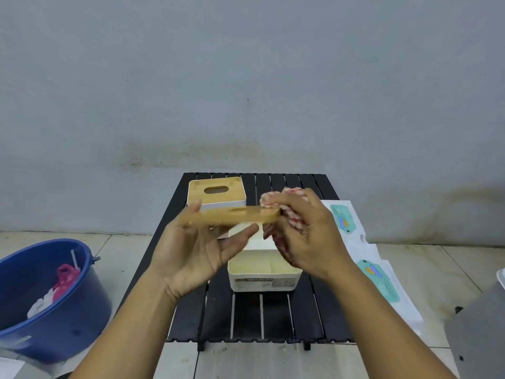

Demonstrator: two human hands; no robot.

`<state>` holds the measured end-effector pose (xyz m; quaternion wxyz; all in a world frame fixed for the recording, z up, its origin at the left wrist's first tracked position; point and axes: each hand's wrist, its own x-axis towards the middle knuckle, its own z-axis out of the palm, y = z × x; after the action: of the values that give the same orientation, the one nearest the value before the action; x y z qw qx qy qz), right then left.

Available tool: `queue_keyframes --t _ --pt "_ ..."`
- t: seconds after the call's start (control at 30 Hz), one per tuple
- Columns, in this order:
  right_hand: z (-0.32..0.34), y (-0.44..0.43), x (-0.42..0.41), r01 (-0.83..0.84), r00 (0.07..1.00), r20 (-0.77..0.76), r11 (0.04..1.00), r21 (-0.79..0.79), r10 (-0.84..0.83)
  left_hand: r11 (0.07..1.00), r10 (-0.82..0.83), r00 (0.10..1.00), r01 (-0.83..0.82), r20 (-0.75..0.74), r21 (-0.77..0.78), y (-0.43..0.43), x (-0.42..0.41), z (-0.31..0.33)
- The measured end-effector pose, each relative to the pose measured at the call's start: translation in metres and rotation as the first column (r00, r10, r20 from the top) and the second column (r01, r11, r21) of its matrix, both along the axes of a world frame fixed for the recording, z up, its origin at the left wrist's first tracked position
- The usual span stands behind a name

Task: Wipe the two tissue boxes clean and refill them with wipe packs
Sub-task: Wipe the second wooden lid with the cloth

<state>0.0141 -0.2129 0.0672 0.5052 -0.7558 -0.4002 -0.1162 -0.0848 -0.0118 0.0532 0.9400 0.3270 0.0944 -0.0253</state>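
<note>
Centre frame, the left hand (191, 255) grips the bamboo lid (237, 214) edge-on between thumb and fingers. The right hand (308, 233) bunches a red-checked cloth (293, 192) against the lid's right end. This looks like the lid-wiping step. Beneath them sits the open white tissue box (263, 281) on the slatted table (273, 318). Next, probably, the lid needs turning to wipe its other face. The lidded second box (216, 191) is behind, and two wipe packs (379, 277) lie at right.

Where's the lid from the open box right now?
The lid is mid-frame in the head view, held over the open box: left hand grips it, right hand holds a checked cloth against its right end.
</note>
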Motion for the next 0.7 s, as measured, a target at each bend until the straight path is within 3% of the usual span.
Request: queue_keyframes --t 0.07,0.1,0.13,0.17,0.2,0.23,0.33,0.47,0.53,0.6,0.7 --pt "-0.001 -0.001 0.005 0.008 0.979 -0.202 0.991 0.130 0.019 0.995 0.082 0.978 -0.090 0.190 0.034 0.002 0.001 -0.001" --pt "-0.001 -0.002 0.007 0.015 0.957 -0.289 0.987 0.161 0.033 0.978 0.089 0.956 -0.137 0.279 0.158 0.003 0.002 -0.003" --pt "-0.001 -0.003 0.008 0.016 0.939 -0.343 0.987 0.161 0.040 0.897 0.071 0.939 -0.207 0.337 0.390 0.002 0.002 -0.003" --pt "-0.001 -0.005 0.009 0.006 0.932 -0.361 0.991 0.135 0.043 0.702 0.067 0.936 -0.290 0.344 0.650 0.000 0.002 -0.002" --pt "-0.001 -0.006 0.010 -0.014 0.933 -0.356 0.996 0.091 0.045 0.468 0.091 0.935 -0.344 0.343 0.814 -0.004 0.003 0.000" --pt "0.000 -0.006 0.008 -0.045 0.935 -0.350 0.997 0.055 0.062 0.312 0.127 0.925 -0.380 0.358 0.871 -0.007 0.005 -0.002" --pt "0.003 -0.002 -0.001 -0.101 0.897 -0.411 0.980 0.170 0.164 0.220 0.179 0.872 -0.487 0.456 0.845 -0.012 0.005 -0.007" --pt "0.013 0.000 -0.003 0.027 0.861 -0.479 0.925 0.380 0.172 -0.003 0.225 0.840 -0.505 0.493 0.863 0.000 0.007 -0.011" --pt "0.020 0.002 -0.007 0.043 0.934 -0.347 0.938 0.343 0.084 -0.111 0.235 0.837 -0.483 0.495 0.869 0.005 0.009 -0.015" --pt "0.023 0.010 -0.019 0.001 0.993 -0.115 0.966 0.257 0.030 -0.216 0.221 0.854 -0.428 0.471 0.877 0.002 0.011 -0.020" --pt "0.016 0.022 -0.036 0.173 0.928 0.335 0.985 0.006 -0.165 -0.307 0.208 0.857 -0.400 0.471 0.864 -0.005 0.014 -0.024"
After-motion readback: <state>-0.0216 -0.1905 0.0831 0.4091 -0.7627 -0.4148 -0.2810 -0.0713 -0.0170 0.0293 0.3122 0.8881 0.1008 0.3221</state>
